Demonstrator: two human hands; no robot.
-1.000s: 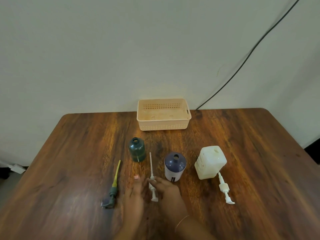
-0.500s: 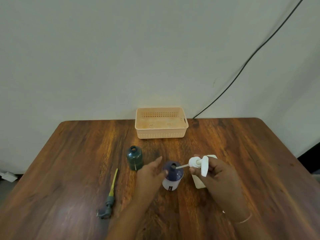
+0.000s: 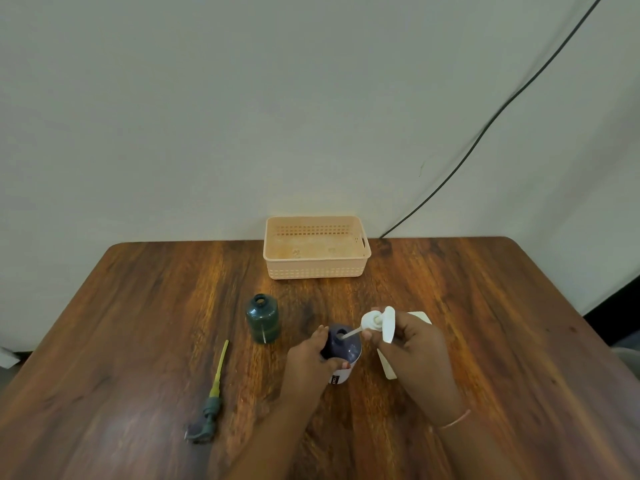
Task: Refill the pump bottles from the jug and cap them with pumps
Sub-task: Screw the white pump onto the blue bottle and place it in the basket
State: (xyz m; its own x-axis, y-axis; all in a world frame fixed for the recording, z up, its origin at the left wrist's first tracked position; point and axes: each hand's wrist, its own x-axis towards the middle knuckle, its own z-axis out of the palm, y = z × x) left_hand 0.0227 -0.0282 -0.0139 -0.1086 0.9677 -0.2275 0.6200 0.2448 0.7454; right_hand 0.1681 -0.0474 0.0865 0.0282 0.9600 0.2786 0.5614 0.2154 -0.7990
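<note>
My left hand (image 3: 310,358) grips the side of the purple-topped white bottle (image 3: 343,348) standing mid-table. My right hand (image 3: 415,348) holds a white pump (image 3: 379,323) tilted over it, and the pump's tube tip sits in the bottle's open neck. A dark green bottle (image 3: 262,318) stands uncapped to the left. The green pump with a yellow tube (image 3: 211,396) lies flat on the table further left. The white jug (image 3: 391,368) is mostly hidden behind my right hand.
A peach plastic basket (image 3: 315,268) sits against the wall at the table's far edge. A black cable (image 3: 485,126) runs up the wall at the right. The wooden table (image 3: 138,306) has rounded far corners.
My right hand lifted the white pump off the table and brought its tube into the purple bottle's neck. My left hand closed on that bottle's side.
</note>
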